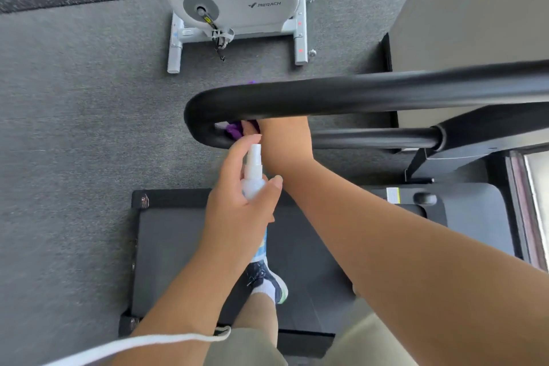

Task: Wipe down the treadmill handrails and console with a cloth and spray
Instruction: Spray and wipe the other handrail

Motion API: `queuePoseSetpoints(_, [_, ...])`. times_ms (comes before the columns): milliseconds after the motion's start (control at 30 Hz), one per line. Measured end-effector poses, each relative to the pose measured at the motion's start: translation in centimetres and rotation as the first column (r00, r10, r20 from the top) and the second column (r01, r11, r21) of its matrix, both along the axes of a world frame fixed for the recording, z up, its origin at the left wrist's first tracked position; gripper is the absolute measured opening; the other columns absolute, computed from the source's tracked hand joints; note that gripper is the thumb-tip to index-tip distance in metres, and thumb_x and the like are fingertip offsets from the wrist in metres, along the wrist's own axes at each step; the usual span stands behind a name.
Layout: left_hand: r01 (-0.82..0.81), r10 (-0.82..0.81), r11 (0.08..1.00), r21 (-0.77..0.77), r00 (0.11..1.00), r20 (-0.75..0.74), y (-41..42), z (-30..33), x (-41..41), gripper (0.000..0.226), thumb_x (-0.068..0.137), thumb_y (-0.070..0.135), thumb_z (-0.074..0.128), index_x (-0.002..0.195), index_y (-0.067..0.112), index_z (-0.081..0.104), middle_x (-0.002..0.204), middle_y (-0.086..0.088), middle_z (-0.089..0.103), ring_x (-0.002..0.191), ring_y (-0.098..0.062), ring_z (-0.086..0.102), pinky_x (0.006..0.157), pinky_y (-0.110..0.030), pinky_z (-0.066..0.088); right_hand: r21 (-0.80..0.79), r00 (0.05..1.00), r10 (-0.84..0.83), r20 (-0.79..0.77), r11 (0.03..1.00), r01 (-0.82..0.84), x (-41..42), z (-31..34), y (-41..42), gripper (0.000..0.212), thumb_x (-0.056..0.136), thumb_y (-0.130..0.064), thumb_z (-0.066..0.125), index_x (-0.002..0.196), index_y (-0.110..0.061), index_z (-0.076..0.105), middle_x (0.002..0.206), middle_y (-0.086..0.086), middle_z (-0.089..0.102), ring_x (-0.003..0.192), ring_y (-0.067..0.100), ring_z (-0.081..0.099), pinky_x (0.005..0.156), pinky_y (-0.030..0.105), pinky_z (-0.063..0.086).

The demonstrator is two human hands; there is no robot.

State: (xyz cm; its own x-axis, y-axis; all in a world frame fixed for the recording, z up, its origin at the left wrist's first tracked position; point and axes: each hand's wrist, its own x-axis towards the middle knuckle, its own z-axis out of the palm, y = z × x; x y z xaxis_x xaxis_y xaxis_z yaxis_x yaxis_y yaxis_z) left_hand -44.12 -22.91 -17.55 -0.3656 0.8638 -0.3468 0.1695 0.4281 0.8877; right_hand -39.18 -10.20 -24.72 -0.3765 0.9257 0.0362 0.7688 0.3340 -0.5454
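Observation:
A black padded handrail (326,95) curves round in a U at its left end and returns as a lower bar (371,138). My right hand (277,131) reaches under the upper bar inside the bend and holds a purple cloth (234,131) against the rail; its fingers are mostly hidden by the bar. A bit of purple also shows above the rail. My left hand (237,202) grips a small white spray bottle (252,175), nozzle pointing up toward the bend, index finger over the top. The console is out of view.
The treadmill belt (184,246) lies below with my shoe (267,279) on it. A white exercise bike (237,0) stands on the grey carpet ahead. A wall and a window frame (528,211) are at the right. A white cord (133,342) crosses my left forearm.

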Motion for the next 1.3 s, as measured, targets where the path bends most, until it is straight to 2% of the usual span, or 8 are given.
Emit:
queuePoseSetpoints(133, [-0.026, 0.026, 0.999, -0.028, 1.0, -0.011, 1.7, -0.4, 3.3, 0.054, 0.093, 0.012, 0.065, 0.125, 0.053, 0.051, 0.094, -0.004, 0.061, 0.062, -0.022, 0.058, 0.061, -0.033, 0.059, 0.023, 0.989, -0.136, 0.053, 0.991, 0.135, 6.8, -1.2, 1.6, 0.023, 0.09, -0.026, 0.063, 0.07, -0.016, 0.067, 0.066, 0.005, 0.066, 0.068, 0.032, 0.061, 0.067, 0.033, 0.031])
queuePoseSetpoints(567, [0.021, -0.017, 0.995, -0.101, 0.999, 0.044, 3.3, -0.5, 7.9, 0.052, 0.094, 0.017, 0.065, 0.123, 0.059, 0.05, 0.08, 0.003, 0.062, 0.057, -0.017, 0.06, 0.069, -0.039, 0.06, -0.133, 0.908, -0.274, 0.318, 0.935, 0.329, 20.3, -0.5, 4.7, 0.048, 0.1, -0.014, 0.05, 0.057, -0.025, 0.031, 0.058, -0.01, 0.031, 0.068, 0.028, 0.046, 0.062, 0.03, 0.028])
queuePoseSetpoints(733, [-0.013, 0.018, 0.99, -0.14, 0.999, 0.031, 2.2, -0.3, 4.6, 0.053, 0.093, 0.016, 0.065, 0.122, 0.058, 0.051, 0.079, 0.004, 0.062, 0.055, -0.017, 0.059, 0.075, -0.049, 0.061, -0.122, 0.862, -0.505, 0.047, 0.853, 0.507, 16.2, -1.7, 3.2, 0.027, 0.095, -0.015, 0.053, 0.07, -0.015, 0.043, 0.066, 0.0, 0.045, 0.074, 0.03, 0.05, 0.068, 0.036, 0.039])
queuePoseSetpoints(833, [-0.049, 0.056, 0.984, -0.171, 0.998, 0.036, 1.1, -0.4, 2.4, 0.053, 0.093, 0.017, 0.065, 0.123, 0.058, 0.051, 0.081, 0.003, 0.063, 0.054, -0.017, 0.058, 0.076, -0.05, 0.061, -0.161, 0.916, -0.397, 0.052, 0.902, 0.4, 10.0, -1.7, 1.4, 0.028, 0.093, -0.024, 0.049, 0.066, -0.016, 0.045, 0.069, 0.005, 0.06, 0.069, 0.029, 0.055, 0.064, 0.036, 0.047])
queuePoseSetpoints(1000, [-0.072, 0.082, 0.984, -0.164, 0.995, 0.054, -0.9, -0.1, -0.6, 0.054, 0.093, 0.018, 0.065, 0.121, 0.062, 0.051, 0.088, 0.001, 0.064, 0.056, -0.016, 0.06, 0.059, -0.022, 0.053, -0.304, 0.925, -0.105, 0.365, 0.926, 0.225, 1.4, -1.8, 0.8, 0.029, 0.076, -0.005, 0.048, 0.058, -0.021, 0.033, 0.059, -0.012, 0.028, 0.048, 0.019, 0.023, 0.057, 0.028, 0.027])
queuePoseSetpoints(1133, [-0.097, 0.106, 0.978, -0.184, 0.993, 0.043, -1.7, -0.1, -1.4, 0.053, 0.093, 0.014, 0.065, 0.119, 0.059, 0.052, 0.081, 0.007, 0.064, 0.055, -0.019, 0.059, 0.065, -0.036, 0.058, -0.143, 0.961, -0.048, 0.273, 0.986, 0.09, -0.9, -0.4, -0.5, 0.034, 0.092, -0.022, 0.049, 0.06, -0.02, 0.037, 0.056, -0.008, 0.034, 0.054, 0.02, 0.037, 0.058, 0.031, 0.022])
queuePoseSetpoints(1200, [-0.075, 0.084, 0.977, -0.199, 0.996, 0.041, -1.7, 0.1, -0.9, 0.052, 0.093, 0.015, 0.065, 0.119, 0.058, 0.051, 0.078, 0.008, 0.063, 0.055, -0.02, 0.059, 0.069, -0.042, 0.06, -0.079, 0.982, 0.035, 0.184, 0.997, -0.021, 0.5, -0.1, -0.9, 0.016, 0.088, -0.021, 0.051, 0.074, -0.025, 0.056, 0.068, -0.012, 0.047, 0.071, 0.024, 0.051, 0.066, 0.033, 0.027])
queuePoseSetpoints(1300, [-0.028, 0.037, 0.981, -0.193, 0.998, 0.044, -1.3, 0.7, 0.3, 0.052, 0.093, 0.016, 0.066, 0.121, 0.058, 0.051, 0.079, 0.008, 0.063, 0.056, -0.02, 0.059, 0.072, -0.045, 0.06, -0.059, 0.961, 0.216, 0.175, 0.976, -0.209, 4.4, -0.9, -0.5, 0.042, 0.086, -0.022, 0.053, 0.125, -0.037, 0.062, 0.108, -0.003, 0.065, 0.102, 0.032, 0.057, 0.083, 0.041, 0.039])
